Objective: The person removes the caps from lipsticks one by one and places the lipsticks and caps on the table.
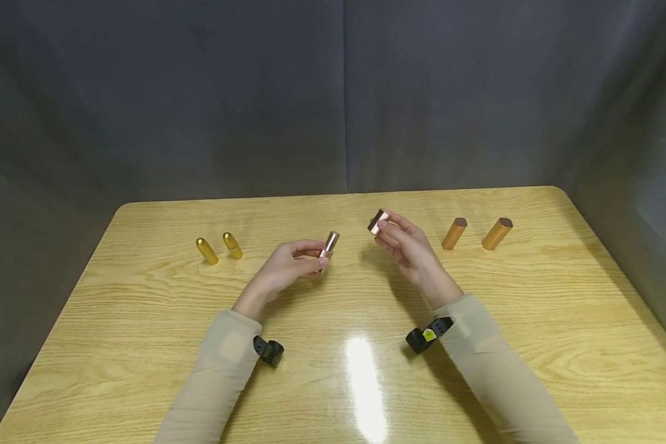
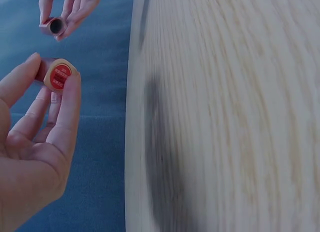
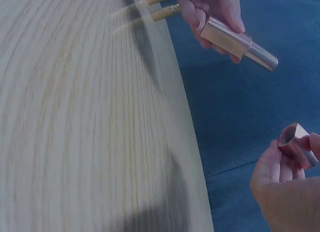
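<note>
My left hand (image 1: 285,265) grips the base of a rose-gold lipstick (image 1: 332,240) between thumb and fingers, its narrower metal inner tube pointing up and away. A red label (image 2: 60,76) with print shows on the base's bottom in the left wrist view. Farther right, my right hand (image 1: 415,251) pinches the lipstick's rose-gold cap (image 1: 378,222). The cap is tilted, and in the right wrist view its hollow mouth faces the lipstick. A gap separates cap and lipstick, both held above the table (image 1: 322,320).
Two copper-coloured tubes, one nearer (image 1: 455,234) and one farther right (image 1: 497,234), stand upright right of my right hand. Left of my left hand stand two gold round-topped tubes, the outer (image 1: 206,251) and the inner (image 1: 232,245). A dark curtain (image 1: 200,111) hangs behind the table.
</note>
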### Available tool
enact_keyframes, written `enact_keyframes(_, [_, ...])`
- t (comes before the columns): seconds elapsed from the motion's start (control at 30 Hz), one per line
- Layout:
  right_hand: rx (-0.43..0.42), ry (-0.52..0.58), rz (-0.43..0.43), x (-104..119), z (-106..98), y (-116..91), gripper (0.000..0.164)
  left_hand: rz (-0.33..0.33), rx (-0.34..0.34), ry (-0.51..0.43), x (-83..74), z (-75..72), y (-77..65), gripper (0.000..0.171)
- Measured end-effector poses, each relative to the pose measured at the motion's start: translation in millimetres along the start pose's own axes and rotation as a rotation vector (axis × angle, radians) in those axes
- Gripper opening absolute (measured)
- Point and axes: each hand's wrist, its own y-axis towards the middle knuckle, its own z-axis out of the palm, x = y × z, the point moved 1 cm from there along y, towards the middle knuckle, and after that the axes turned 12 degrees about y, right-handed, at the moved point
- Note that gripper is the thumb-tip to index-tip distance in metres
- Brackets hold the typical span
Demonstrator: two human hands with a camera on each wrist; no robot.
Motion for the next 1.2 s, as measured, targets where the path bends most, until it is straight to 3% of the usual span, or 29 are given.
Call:
enact_keyframes(0.2, [0.043,-0.114,-0.044,5.5,0.1,-3.1,0.026,0.002,-0.032,0.008,0.4,-11.8,-6.9,0.041])
enact_keyframes(0.43, [0.051,-0.180,-0.088,10.8,-4.6,-5.1,0.032,-0.009,-0.062,-0.003,2.7,-24.8,-13.0,0.041])
enact_keyframes(0.77, [0.066,-0.258,-0.086,18.4,-16.4,-8.1,0.029,-0.027,-0.073,0.005,14.0,-40.5,-19.6,0.047])
enact_keyframes(1.2, [0.107,-0.581,-0.126,33.3,-37.8,-12.2,0.029,-0.015,-0.139,0.008,18.6,-68.3,-40.7,0.052])
